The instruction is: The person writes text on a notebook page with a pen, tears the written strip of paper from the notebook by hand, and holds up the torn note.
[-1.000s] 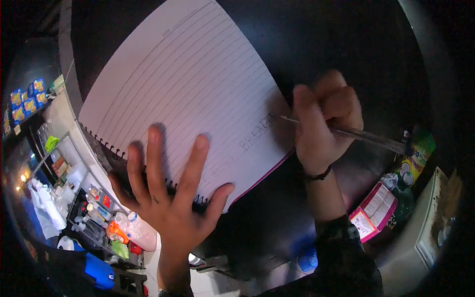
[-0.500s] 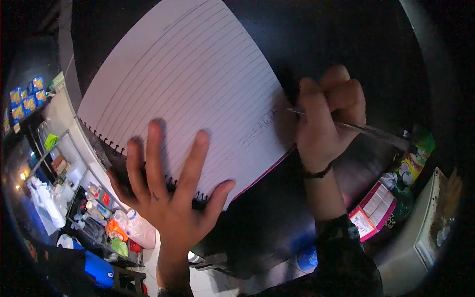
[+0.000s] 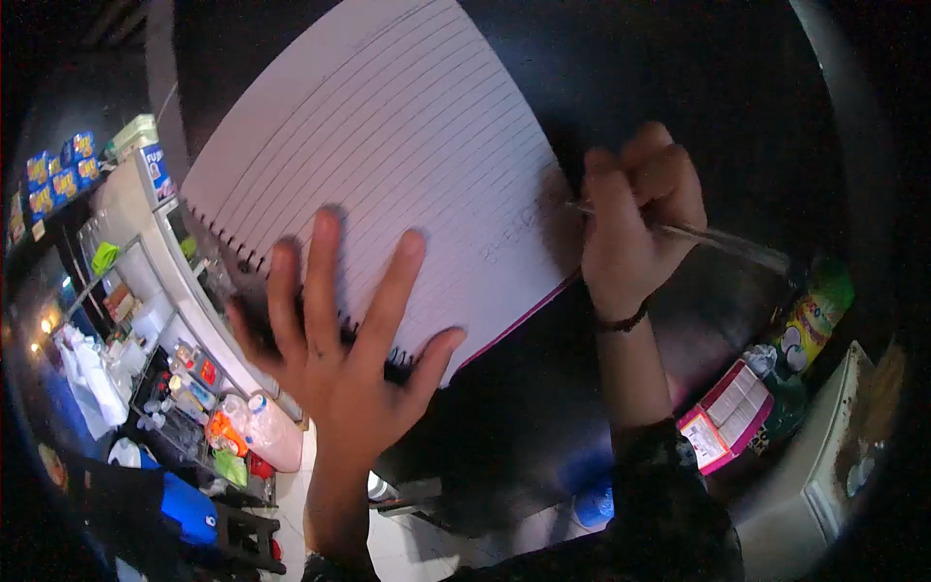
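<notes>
A lined, spiral-bound notebook lies open on the dark table. Faint handwritten letters show near the page's right edge, too blurred to read fully. My left hand rests with fingers spread over the spiral and the lower left of the page. At the page's right edge, my right hand is closed around a clear pen, its tip pointing left at the paper beside the letters. A dark bracelet circles my right wrist.
Shelves with bottles and blue packets stand at the left, above a blue container. At the lower right are a pink-edged box, a green and yellow packet and a whitish appliance.
The view has shifted slightly, so the notebook and my left hand appear further right and higher. My right hand, still holding the pen, has moved a little up relative to the frame.
</notes>
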The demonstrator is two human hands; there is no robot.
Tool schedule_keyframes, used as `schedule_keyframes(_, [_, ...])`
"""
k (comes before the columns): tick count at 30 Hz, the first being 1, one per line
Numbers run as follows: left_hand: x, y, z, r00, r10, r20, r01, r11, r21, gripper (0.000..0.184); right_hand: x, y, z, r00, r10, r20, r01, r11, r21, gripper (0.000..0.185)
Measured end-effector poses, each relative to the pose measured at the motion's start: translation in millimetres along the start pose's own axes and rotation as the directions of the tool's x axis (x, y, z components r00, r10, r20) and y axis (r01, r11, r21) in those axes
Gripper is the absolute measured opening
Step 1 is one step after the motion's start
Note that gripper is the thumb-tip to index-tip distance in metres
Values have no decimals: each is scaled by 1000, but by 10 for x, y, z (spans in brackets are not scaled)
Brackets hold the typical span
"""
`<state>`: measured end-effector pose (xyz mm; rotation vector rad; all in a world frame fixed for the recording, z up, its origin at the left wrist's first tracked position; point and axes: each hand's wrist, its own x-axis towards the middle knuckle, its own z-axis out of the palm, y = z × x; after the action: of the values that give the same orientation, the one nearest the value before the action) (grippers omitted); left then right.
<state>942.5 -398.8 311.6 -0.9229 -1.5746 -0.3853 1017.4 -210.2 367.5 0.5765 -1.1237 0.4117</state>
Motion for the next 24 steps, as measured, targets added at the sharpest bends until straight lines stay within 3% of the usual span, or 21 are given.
schedule_keyframes(3, [15,-45,-52,1000,-29,-5,29,1000,10,67,-1,-6,24,972,158,-173,-142,985,100,29])
schedule_keyframes(5, [22,-56,-45,998,-60,-2,60,998,37,67,36,-71,-9,923,300,-242,-234,935,264,25])
schedule_keyframes(9, [25,-26,-21,994,-108,0,108,990,93,68,-36,-402,-35,890,342,-302,-243,915,322,14])
schedule_keyframes(11, [19,-33,-7,993,-117,0,116,988,106,68,-90,-531,-75,955,158,-251,-85,957,277,17])
schedule_keyframes(12, [24,-31,-14,993,-120,-1,119,987,107,69,-99,-602,-73,955,158,-249,-84,955,285,17])
schedule_keyframes(15, [27,-41,-14,992,-127,11,125,987,103,69,-93,-732,-34,991,125,-55,-99,935,340,24])
schedule_keyframes(16, [16,-40,-3,991,-131,23,128,987,99,69,-99,-734,-44,962,240,131,-272,891,364,27])
schedule_keyframes(18, [12,-53,24,990,-135,44,131,988,84,70,-109,-661,21,884,343,319,-446,824,349,30])
schedule_keyframes(19, [9,-55,27,989,-137,58,133,989,70,70,-78,-562,118,899,211,383,-331,901,280,32])
schedule_keyframes(23, [-5,-75,21,986,-135,97,135,991,5,71,-83,-444,334,853,-22,521,-93,977,193,35])
schedule_keyframes(24, [-6,-97,-27,986,-136,101,137,991,-8,71,-115,-437,344,849,-19,527,-94,978,187,35])
